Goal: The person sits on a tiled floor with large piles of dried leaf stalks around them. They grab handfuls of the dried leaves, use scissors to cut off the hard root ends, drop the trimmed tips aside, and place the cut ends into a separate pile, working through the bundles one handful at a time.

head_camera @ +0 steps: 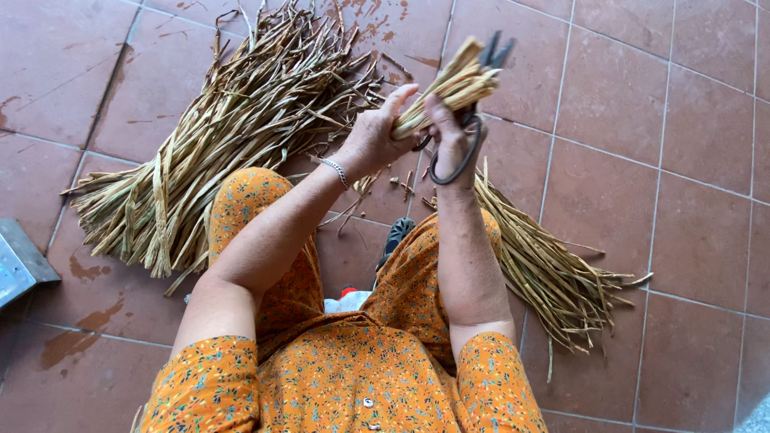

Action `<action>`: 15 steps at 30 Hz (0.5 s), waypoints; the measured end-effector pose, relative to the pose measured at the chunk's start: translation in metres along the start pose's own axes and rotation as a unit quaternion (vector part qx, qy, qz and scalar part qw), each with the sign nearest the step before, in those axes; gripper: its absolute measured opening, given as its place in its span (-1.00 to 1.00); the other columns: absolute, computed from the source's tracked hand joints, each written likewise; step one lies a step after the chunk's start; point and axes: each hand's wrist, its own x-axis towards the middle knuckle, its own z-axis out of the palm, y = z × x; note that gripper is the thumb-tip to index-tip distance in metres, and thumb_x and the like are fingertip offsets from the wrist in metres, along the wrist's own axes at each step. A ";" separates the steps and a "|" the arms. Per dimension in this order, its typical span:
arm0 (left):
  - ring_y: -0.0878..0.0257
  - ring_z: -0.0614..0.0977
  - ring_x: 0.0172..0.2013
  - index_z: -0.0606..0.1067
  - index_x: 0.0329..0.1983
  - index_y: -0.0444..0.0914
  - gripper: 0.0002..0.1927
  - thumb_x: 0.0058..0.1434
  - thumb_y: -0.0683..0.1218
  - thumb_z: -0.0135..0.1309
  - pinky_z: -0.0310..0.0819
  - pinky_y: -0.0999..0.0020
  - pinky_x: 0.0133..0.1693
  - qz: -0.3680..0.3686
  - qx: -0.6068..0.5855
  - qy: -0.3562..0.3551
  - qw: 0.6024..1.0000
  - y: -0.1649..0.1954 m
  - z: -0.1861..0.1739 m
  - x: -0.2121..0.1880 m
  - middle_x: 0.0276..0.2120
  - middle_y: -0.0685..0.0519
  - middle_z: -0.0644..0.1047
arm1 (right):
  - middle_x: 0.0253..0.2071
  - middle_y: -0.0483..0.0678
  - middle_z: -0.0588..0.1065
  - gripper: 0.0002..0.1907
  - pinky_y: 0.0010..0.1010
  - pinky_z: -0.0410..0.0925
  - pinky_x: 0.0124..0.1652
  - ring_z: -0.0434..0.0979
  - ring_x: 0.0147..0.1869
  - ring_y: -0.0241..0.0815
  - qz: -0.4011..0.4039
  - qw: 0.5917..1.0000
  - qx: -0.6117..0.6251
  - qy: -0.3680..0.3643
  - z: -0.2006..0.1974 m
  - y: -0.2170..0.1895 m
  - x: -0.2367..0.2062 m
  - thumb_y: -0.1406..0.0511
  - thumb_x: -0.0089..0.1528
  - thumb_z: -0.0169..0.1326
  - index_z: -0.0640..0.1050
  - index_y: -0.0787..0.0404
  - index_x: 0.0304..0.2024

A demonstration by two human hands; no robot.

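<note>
dried straw bundle (pixel 449 88) gripped by left hand (pixel 373 136), right hand (pixel 449 136) fingers clasping black scissors (pixel 473 120)

Bare tile floor (pixel 674 120) open from 12 to 4 o'clock of the hands; free passage there. Big pile of dried stalks (pixel 233 128) blocks 9 to 11 o'clock. Smaller stalk bundle (pixel 553 281) lies at 5 o'clock, by the knee. Cut scraps (pixel 401 186) litter the tiles just below the hands. Grey metal object (pixel 20 265) at far 8 o'clock edge.
</note>
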 end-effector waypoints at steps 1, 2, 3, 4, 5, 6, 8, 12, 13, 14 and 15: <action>-0.04 0.70 -0.26 0.32 0.27 -0.17 -0.41 0.26 -0.06 0.32 0.60 0.13 -0.24 0.025 -0.013 0.011 1.000 0.000 -0.001 -0.002 -0.25 -0.15 0.62 | -0.35 -0.17 0.52 -0.73 -0.54 0.34 -0.38 0.42 -0.38 -0.41 -0.001 1.000 0.017 0.018 -0.002 0.000 0.002 0.27 0.26 0.32 0.55 0.29 -0.13; 0.01 0.71 -0.27 0.44 0.17 -0.17 -0.57 0.28 -0.07 0.31 0.61 0.17 -0.23 0.051 -0.025 0.021 0.998 -0.001 -0.002 -0.003 -0.23 -0.12 0.63 | -0.33 -0.15 0.50 -0.71 -0.56 0.30 -0.36 0.40 -0.36 -0.41 -0.002 0.999 0.035 0.036 -0.004 0.000 0.003 0.27 0.29 0.34 0.55 0.32 -0.10; 0.05 0.69 -0.31 0.46 0.07 -0.18 -0.66 0.30 -0.07 0.29 0.60 0.19 -0.26 0.032 -0.022 0.012 0.999 -0.003 -0.003 -0.004 -0.28 -0.10 0.62 | -0.32 -0.14 0.48 -0.69 -0.57 0.25 -0.33 0.37 -0.34 -0.40 -0.002 0.997 0.053 0.054 -0.006 0.001 0.004 0.28 0.31 0.37 0.55 0.35 -0.08; 0.09 0.68 -0.36 0.48 -0.02 -0.20 -0.74 0.32 -0.08 0.27 0.59 0.21 -0.29 0.013 -0.020 0.002 1.000 -0.004 -0.004 -0.003 -0.32 -0.07 0.61 | -0.29 -0.13 0.49 -0.65 -0.54 0.31 -0.31 0.43 -0.32 -0.37 -0.010 0.998 0.062 0.017 -0.007 0.001 0.003 0.26 0.28 0.37 0.53 0.32 -0.05; 0.14 0.66 -0.40 0.49 -0.11 -0.21 -0.82 0.33 -0.09 0.25 0.58 0.23 -0.32 -0.006 -0.019 -0.006 1.000 -0.005 -0.005 -0.002 -0.37 -0.05 0.59 | -0.26 -0.13 0.51 -0.61 -0.51 0.37 -0.28 0.48 -0.30 -0.34 -0.018 0.997 0.070 -0.021 -0.010 0.001 0.003 0.23 0.25 0.37 0.51 0.29 -0.02; 0.17 0.66 -0.39 0.51 -0.12 -0.20 -0.88 0.38 -0.10 0.21 0.59 0.25 -0.31 0.006 -0.010 0.035 0.999 -0.008 -0.009 0.002 -0.35 -0.04 0.60 | -0.24 -0.12 0.53 -0.57 -0.48 0.43 -0.25 0.54 -0.29 -0.32 -0.024 0.995 0.077 -0.059 -0.014 0.001 0.002 0.20 0.22 0.36 0.49 0.26 0.00; 0.24 0.67 -0.35 0.53 -0.14 -0.17 -0.95 0.49 -0.13 0.13 0.61 0.29 -0.28 0.032 0.011 0.114 0.993 -0.013 -0.028 0.010 -0.30 -0.01 0.61 | -0.15 -0.04 0.60 -0.52 -0.49 0.45 -0.27 0.52 -0.32 -0.34 -0.037 0.995 0.075 -0.051 -0.022 -0.001 0.004 0.16 0.22 0.33 0.47 0.21 0.07; 0.18 0.57 -0.51 0.50 -0.13 -0.25 -0.85 0.41 -0.07 0.16 0.47 0.25 -0.49 -0.090 -0.028 0.196 0.976 -0.011 -0.070 0.028 -0.49 0.02 0.57 | -0.22 0.05 0.62 -0.61 -0.51 0.38 -0.42 0.46 -0.43 -0.36 0.015 0.993 0.100 0.055 -0.054 -0.007 0.006 0.14 0.29 0.22 0.50 0.20 0.05; 0.15 0.59 -0.45 0.49 -0.12 -0.27 -0.85 0.46 -0.08 0.13 0.50 0.22 -0.42 -0.004 0.030 0.211 0.977 -0.010 -0.079 0.032 -0.42 -0.01 0.57 | -0.23 0.05 0.60 -0.65 -0.50 0.37 -0.43 0.45 -0.43 -0.36 0.013 0.992 0.108 0.063 -0.063 -0.008 0.006 0.16 0.33 0.20 0.50 0.21 0.05; 0.10 0.61 -0.38 0.49 -0.12 -0.29 -0.84 0.50 -0.08 0.11 0.52 0.19 -0.34 0.081 0.086 0.220 0.968 -0.008 -0.087 0.036 -0.35 -0.05 0.57 | -0.24 0.05 0.59 -0.69 -0.49 0.35 -0.43 0.44 -0.43 -0.35 0.012 0.991 0.115 0.072 -0.072 -0.008 0.004 0.19 0.36 0.19 0.50 0.22 0.05; 0.05 0.62 -0.31 0.48 -0.11 -0.30 -0.83 0.54 -0.08 0.08 0.53 0.16 -0.27 0.167 0.138 0.224 0.950 -0.006 -0.092 0.041 -0.28 -0.09 0.56 | -0.26 0.05 0.57 -0.74 -0.48 0.34 -0.44 0.43 -0.43 -0.35 0.012 0.989 0.123 0.082 -0.080 -0.009 0.001 0.22 0.40 0.18 0.51 0.23 0.04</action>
